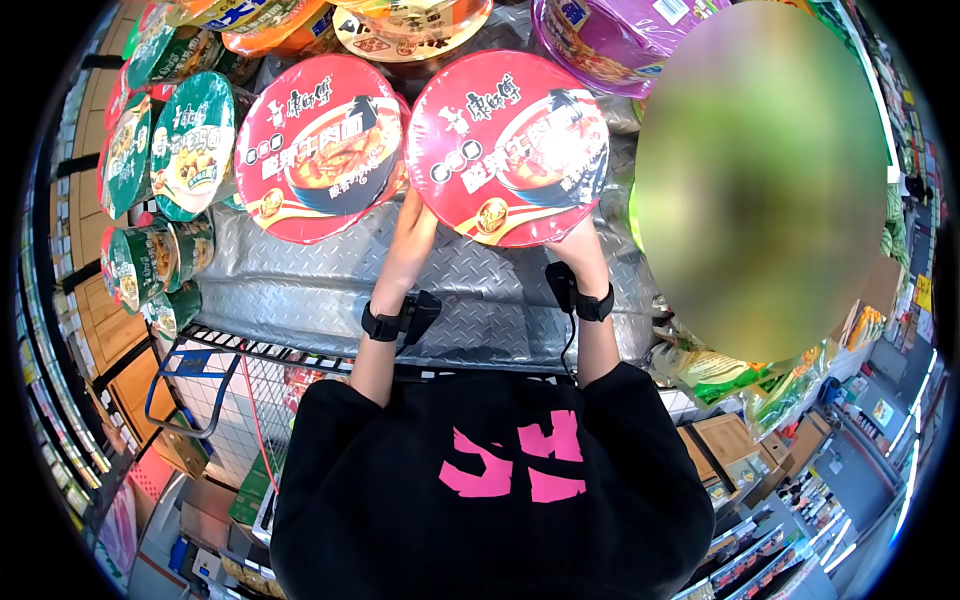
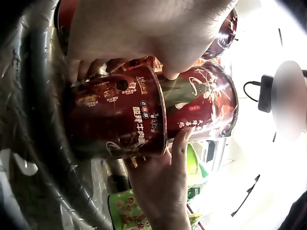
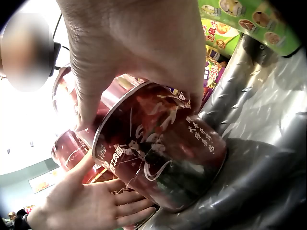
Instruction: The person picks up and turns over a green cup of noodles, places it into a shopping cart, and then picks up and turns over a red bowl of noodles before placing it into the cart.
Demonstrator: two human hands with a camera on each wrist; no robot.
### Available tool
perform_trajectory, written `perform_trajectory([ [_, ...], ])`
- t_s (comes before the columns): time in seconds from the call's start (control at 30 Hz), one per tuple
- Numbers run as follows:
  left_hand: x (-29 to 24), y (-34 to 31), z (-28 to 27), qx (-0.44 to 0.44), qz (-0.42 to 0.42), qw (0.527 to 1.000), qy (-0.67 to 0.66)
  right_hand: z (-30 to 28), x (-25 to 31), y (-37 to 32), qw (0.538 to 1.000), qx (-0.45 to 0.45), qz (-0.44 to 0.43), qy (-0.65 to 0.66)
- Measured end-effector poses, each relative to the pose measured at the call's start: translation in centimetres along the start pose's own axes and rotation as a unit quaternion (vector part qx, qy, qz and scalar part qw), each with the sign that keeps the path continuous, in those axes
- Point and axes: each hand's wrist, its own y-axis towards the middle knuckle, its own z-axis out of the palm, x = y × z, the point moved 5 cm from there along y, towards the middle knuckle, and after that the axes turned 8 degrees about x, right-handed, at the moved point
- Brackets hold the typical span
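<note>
Two large red noodle tubs (image 1: 320, 150) (image 1: 508, 150) stand side by side in the head view, lids facing up. My left hand (image 1: 410, 240) reaches up between them. In the right wrist view its palm and straight fingers (image 3: 129, 208) lie along the side of the lower right-hand tub (image 3: 158, 143), thumb near the rim. On the opposite side, my right hand (image 1: 580, 250) holds the right-hand stack; its thumb (image 2: 180, 146) presses by the rim and its fingers are hidden behind the tub. Another red tub (image 2: 206, 100) shows above that rim in the left wrist view.
Green noodle tubs (image 1: 193, 145) stand at the left, orange ones (image 1: 280, 25) at the back, and a purple one (image 1: 620, 40) behind on the right. All sit on a grey diamond-plate surface (image 1: 300, 285). Green packets (image 1: 715, 370) lie right, and a blurred patch covers the right side.
</note>
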Motion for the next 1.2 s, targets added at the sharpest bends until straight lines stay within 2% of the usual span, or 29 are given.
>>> perform_trajectory([
  [0.07, -0.2, 0.0, 0.1, 0.015, 0.011, 1.0, -0.012, 0.0, 0.4, 0.0, 1.0, -0.007, -0.026, -0.014],
  [0.17, 0.4, 0.2, 0.0, 0.009, -0.008, 0.999, -0.03, 0.1, 1.1, -0.1, 1.0, -0.003, -0.001, -0.025],
  [0.27, 0.5, 0.2, 0.0, 0.008, -0.012, 0.999, -0.049, 0.2, 1.3, -0.1, 0.999, -0.009, -0.012, -0.031],
  [0.47, -0.1, 0.2, 0.4, 0.005, -0.011, 1.0, -0.023, 0.2, 0.9, -0.2, 0.999, -0.004, -0.046, -0.026],
  [0.7, 0.1, 0.0, 0.5, 0.017, 0.0, 0.999, -0.03, 0.3, -0.1, -0.6, 0.999, 0.007, -0.035, -0.031],
  [0.8, 0.2, -0.4, 0.3, -0.002, 0.001, 1.0, -0.029, 0.4, -0.8, -0.8, 1.0, 0.001, -0.02, -0.004],
  [0.9, 0.2, -0.8, 0.3, 0.024, -0.022, 0.999, -0.016, 0.4, -0.6, -1.6, 0.998, -0.028, -0.017, 0.044],
  [0.97, 0.0, -1.0, 0.4, 0.055, 0.048, 0.995, -0.072, 0.6, -0.5, -2.1, 0.996, -0.029, 0.026, 0.074],
  [1.03, -0.2, -0.9, 0.5, 0.065, 0.048, 0.994, -0.073, 0.9, 0.4, -3.1, 0.989, -0.023, 0.09, 0.114],
  [1.13, 0.0, -1.0, 0.4, 0.068, 0.082, 0.988, -0.11, 1.1, 0.1, -3.9, 0.981, -0.022, 0.125, 0.149],
  [1.2, -0.3, -1.9, 0.4, 0.076, 0.063, 0.992, -0.077, -1.3, -10.5, -5.7, 0.982, -0.023, 0.082, 0.168],
])
